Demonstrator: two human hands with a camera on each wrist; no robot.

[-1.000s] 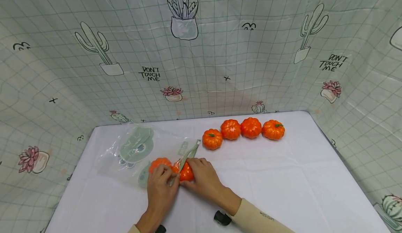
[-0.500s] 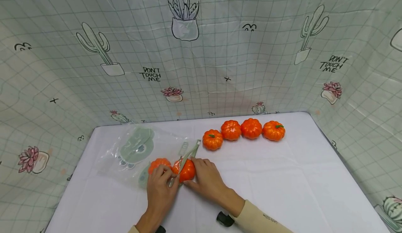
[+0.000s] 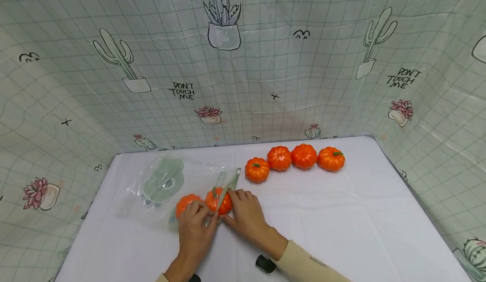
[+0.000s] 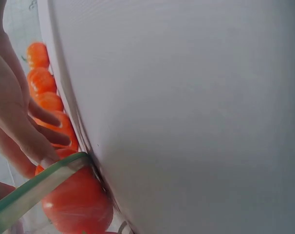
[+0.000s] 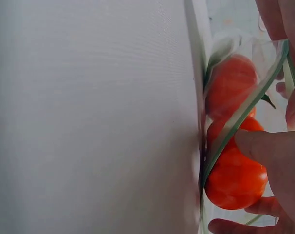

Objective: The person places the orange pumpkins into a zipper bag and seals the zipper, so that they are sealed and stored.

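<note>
Two hands meet at the bag's mouth: the fingers of the left hand (image 3: 197,227) pinch its near edge, while those of the right hand (image 3: 248,212) curve round an orange pumpkin (image 5: 237,180), thumb on one side, fingertips parted on the other. That pumpkin sits in the mouth itself, the green strip (image 3: 229,185) slanting across it, so part lies under clear film and part is bare. Just left of it, a second pumpkin (image 3: 184,203) rests inside the clear bag (image 3: 163,183), which lies flat on the white table (image 3: 341,223), its green print spreading away to the left

Loading seems to be the step in hand, with this pumpkin about halfway through. The next move would call for the left hand to hold the lip up and the right to push the fruit inward past the strip; the film could snag or fold under it

Farther out, four pumpkins (image 3: 303,156) stand in a row toward the table's far edge, outside the bag. Behind them hangs a gridded cloth (image 3: 258,54) printed with potted cacti
</note>
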